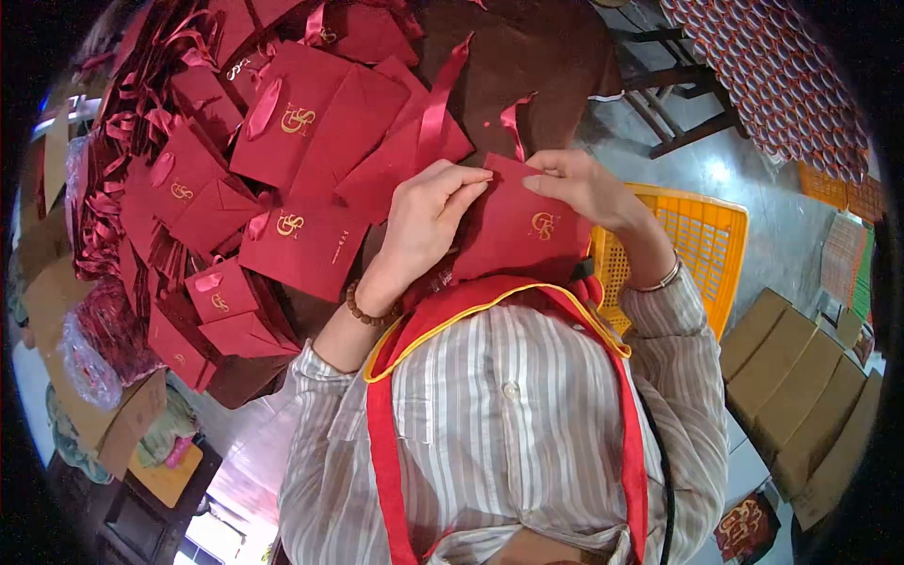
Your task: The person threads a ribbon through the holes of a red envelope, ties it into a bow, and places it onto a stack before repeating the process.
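Note:
A small red paper gift bag (518, 226) with a gold logo lies in front of my chest, between both hands. My left hand (424, 217), with a beaded bracelet at the wrist, pinches its upper left corner. The thumb and fingers of my right hand (576, 186) grip its upper right edge; a bangle circles that wrist. Beyond the top edge a short red ribbon (511, 127) sticks up. A wider red ribbon (439, 108) runs up from just behind my left hand. The inside of the bag is hidden.
Many red gift bags (320, 122) with ribbon handles pile up on the brown cloth (556, 66) at left. A yellow plastic crate (716, 254) stands at right, near a cardboard box (800, 367). Farther back is a table (763, 56) covered with small round-patterned items.

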Action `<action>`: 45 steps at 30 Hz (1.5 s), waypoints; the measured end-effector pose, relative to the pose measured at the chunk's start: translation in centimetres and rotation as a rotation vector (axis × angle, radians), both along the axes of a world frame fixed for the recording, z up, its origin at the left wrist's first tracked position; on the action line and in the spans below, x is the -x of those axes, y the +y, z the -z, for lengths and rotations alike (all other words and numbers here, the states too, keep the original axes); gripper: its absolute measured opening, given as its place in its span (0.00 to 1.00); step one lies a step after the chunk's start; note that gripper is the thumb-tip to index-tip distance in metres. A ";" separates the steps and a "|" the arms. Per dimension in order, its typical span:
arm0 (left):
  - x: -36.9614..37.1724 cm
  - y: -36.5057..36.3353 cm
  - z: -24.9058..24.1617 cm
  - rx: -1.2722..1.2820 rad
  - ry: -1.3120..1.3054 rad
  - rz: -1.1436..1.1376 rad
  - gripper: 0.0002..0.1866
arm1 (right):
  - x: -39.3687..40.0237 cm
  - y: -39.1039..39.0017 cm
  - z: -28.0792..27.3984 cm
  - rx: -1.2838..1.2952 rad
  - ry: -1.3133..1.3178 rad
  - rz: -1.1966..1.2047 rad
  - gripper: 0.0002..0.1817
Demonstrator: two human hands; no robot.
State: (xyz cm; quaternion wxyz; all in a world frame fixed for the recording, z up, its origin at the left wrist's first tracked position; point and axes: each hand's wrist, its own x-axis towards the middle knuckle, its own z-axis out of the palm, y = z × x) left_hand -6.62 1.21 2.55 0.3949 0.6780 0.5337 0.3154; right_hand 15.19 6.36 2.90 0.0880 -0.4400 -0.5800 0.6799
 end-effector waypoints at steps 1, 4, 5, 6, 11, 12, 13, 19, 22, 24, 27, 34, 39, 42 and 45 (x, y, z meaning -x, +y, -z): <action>-0.2 -0.1 0.1 0.000 -0.002 0.001 0.09 | -0.2 0.0 0.2 0.000 -0.002 0.001 0.10; -0.6 -0.6 0.3 0.103 -0.119 -0.050 0.08 | -0.4 -0.2 0.4 0.035 0.063 0.018 0.11; -0.6 -0.7 0.4 0.100 -0.111 -0.053 0.07 | -0.4 -0.2 -0.2 0.117 0.094 0.047 0.11; -0.6 -0.7 0.4 0.098 -0.102 -0.057 0.07 | -0.3 -0.2 -0.6 0.200 0.124 0.076 0.12; -0.7 -0.6 0.1 0.028 -0.074 -0.048 0.06 | -0.3 -0.2 -0.7 0.172 0.150 0.062 0.13; -0.9 -0.6 0.1 -0.086 -0.053 -0.034 0.06 | -0.2 -0.2 -0.7 0.163 0.153 0.056 0.14; -1.1 -0.6 0.1 -0.086 -0.053 -0.035 0.06 | -0.2 -0.2 -0.6 0.163 0.152 0.055 0.14; -2.5 -0.7 0.8 -0.126 -0.089 -0.062 0.05 | -0.1 -0.5 0.1 0.006 0.074 0.028 0.13; -2.6 -0.7 1.3 -0.177 -0.034 -0.083 0.04 | 0.1 -0.6 -1.0 -0.061 -0.001 0.005 0.13; -2.8 -0.8 1.3 -0.200 -0.043 -0.094 0.04 | 0.2 -0.6 -1.0 -0.057 -0.025 0.008 0.13; -2.9 -0.7 1.5 -0.261 -0.054 -0.097 0.04 | 0.1 -0.7 -0.8 -0.054 -0.020 0.026 0.13; -2.7 -0.7 1.3 -0.259 -0.042 -0.072 0.03 | 0.0 -0.9 -0.7 -0.003 0.014 0.053 0.12; -2.6 -0.3 0.9 -0.224 -0.112 -0.133 0.03 | -0.1 -1.0 -0.3 -0.051 -0.048 0.013 0.12; -2.4 0.3 1.4 -0.208 -0.237 -0.128 0.03 | 0.1 -0.7 -1.0 -0.144 -0.107 -0.064 0.12; -2.4 0.8 1.8 -0.058 -0.337 -0.106 0.04 | -0.2 -0.8 -0.4 -0.143 -0.036 -0.043 0.12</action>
